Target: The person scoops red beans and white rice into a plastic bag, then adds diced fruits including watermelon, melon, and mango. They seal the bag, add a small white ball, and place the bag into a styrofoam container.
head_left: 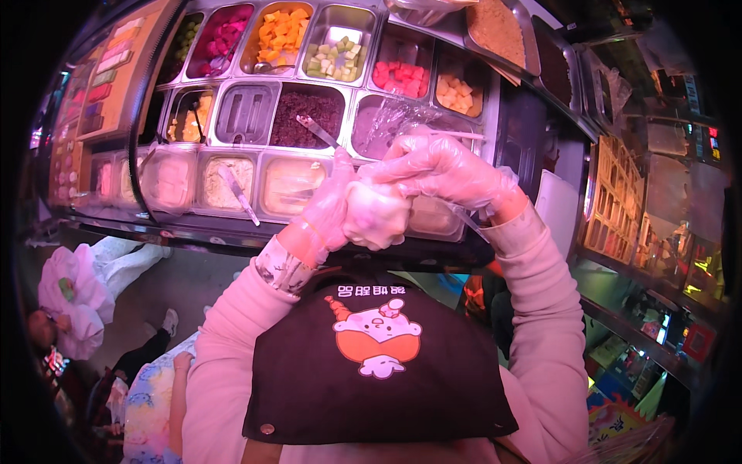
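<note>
A soft white dough ball with a smooth, bulging skin is held up in front of my chest, over the near edge of the food counter. My left hand, in a clear plastic glove, cups it from the left side. Bent over its top from the right is my gloved right hand, its fingers pinched together at the upper edge of the dough. What lies inside the dough is hidden. Just beyond my left hand, a spatula rests in a metal tub of dark red filling.
Metal tubs hold orange fruit cubes, pale green cubes and red cubes. A second spatula lies across a cream-coloured tub. Crumpled plastic film sits behind my right hand. Other people stand at lower left.
</note>
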Motion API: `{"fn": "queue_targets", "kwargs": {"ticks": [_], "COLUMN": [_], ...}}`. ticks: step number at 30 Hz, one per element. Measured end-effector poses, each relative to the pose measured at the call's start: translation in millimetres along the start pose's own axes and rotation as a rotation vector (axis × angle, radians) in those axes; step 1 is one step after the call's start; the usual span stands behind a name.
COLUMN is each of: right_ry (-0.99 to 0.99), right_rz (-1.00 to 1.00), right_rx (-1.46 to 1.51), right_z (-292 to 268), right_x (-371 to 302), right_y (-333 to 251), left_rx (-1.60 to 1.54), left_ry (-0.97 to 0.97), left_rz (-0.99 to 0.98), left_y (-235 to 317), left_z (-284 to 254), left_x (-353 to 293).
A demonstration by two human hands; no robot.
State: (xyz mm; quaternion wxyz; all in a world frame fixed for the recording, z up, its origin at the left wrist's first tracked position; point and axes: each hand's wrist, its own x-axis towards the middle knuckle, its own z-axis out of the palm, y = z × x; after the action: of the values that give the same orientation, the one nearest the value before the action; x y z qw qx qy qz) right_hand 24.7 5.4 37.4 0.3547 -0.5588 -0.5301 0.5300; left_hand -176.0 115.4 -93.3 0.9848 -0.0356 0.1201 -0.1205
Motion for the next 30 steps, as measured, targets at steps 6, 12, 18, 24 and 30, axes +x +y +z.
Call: {"fn": "queue_targets", "kwargs": {"ticks": [6, 12, 18, 24, 30], "right_ry": [0.319, 0.366, 0.23, 0.421, 0.432], "right_rz": [-0.029, 0.052, 0.011, -0.03, 0.145], "right_rx": [0.204, 0.215, -0.202, -0.031, 0.627], "right_z": [-10.7, -1.8, -35.8, -51.6, -70.5], "right_x": [6.3, 13.3, 21.8, 39.0, 33.2], "right_y": [11.2, 19.0, 40.8, 67.0, 83.9], "left_rx": [0.105, 0.344, 0.328, 0.522, 0.519], "left_ry": [-0.068, 0.134, 0.178, 0.302, 0.418], "left_rz": [0.218, 0.336, 0.293, 0.256, 0.243], "left_y": [17.1, 23.6, 32.8, 51.9, 68.3], "left_z": [75.9, 46.9, 54.7, 48.2, 22.9], "left_x": [-14.1, 8.4, 33.6, 73.6, 96.3]}}
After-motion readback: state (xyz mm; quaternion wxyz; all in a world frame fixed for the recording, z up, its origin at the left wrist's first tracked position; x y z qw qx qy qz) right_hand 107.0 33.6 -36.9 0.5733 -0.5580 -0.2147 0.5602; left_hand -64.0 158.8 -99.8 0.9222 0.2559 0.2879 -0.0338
